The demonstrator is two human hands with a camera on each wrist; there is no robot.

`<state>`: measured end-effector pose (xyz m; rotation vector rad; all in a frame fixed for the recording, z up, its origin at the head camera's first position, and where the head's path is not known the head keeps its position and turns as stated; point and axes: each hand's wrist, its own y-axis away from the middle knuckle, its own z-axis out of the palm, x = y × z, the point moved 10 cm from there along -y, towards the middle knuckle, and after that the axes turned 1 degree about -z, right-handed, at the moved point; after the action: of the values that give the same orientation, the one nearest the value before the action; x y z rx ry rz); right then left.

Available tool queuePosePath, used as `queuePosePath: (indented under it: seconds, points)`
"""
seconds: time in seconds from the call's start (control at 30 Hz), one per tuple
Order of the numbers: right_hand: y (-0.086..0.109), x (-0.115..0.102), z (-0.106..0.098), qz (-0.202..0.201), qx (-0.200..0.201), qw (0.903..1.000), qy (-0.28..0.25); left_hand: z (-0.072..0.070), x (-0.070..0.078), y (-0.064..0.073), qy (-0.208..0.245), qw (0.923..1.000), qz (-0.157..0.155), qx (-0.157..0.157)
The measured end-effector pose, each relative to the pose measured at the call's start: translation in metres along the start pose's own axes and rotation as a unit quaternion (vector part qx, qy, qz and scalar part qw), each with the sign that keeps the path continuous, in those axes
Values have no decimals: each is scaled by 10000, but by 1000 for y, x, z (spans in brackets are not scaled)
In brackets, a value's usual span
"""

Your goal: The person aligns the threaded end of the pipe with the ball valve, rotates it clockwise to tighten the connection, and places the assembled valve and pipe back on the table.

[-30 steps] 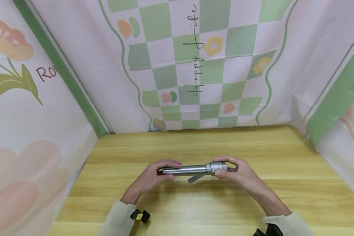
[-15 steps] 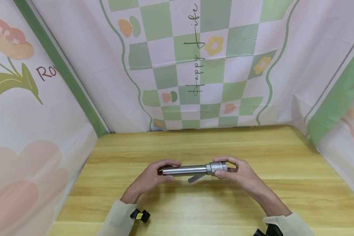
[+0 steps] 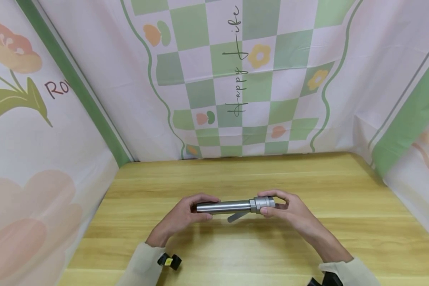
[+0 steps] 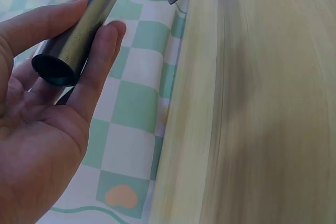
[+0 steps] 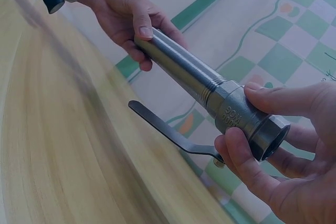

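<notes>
A shiny metal pipe (image 3: 225, 207) is joined by its threaded end to a ball valve (image 3: 261, 204), and the two are held roughly level above the table. My left hand (image 3: 180, 213) grips the pipe's free end between thumb and fingers; the left wrist view shows that the pipe (image 4: 86, 35) has a dark open end. With thumb and fingers, my right hand (image 3: 296, 209) holds the valve body. The valve's flat lever handle (image 5: 168, 135) points back along the pipe, below it. Threads show where the pipe enters the valve (image 5: 244, 111) in the right wrist view.
A wood-grain table (image 3: 236, 254) lies beneath both hands. Behind it hangs a fabric curtain (image 3: 257, 91) with a green check pattern, and more printed cloth (image 3: 50, 139) closes off the sides. Black wrist devices (image 3: 169, 261) sit at both sleeves.
Almost nothing differs. The left fingers and the pipe's free end shift very slightly, while the right hand stays in place on the valve.
</notes>
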<state>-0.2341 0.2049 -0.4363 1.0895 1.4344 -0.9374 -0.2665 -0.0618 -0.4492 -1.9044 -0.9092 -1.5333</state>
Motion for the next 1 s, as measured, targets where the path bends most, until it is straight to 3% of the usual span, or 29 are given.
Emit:
queuePosePath:
  seconds: [0.2,0.63,1.0]
  points:
    - [0,0,0,22,-2,10000,-4,2,1,0,192,9996,149,-137]
    - [0,2,2,54,-51,10000,-15,0,0,0,339,9993,13,-136]
    - [0,2,2,22,-53,10000,-26,1,2,0,405,9988,185,-205]
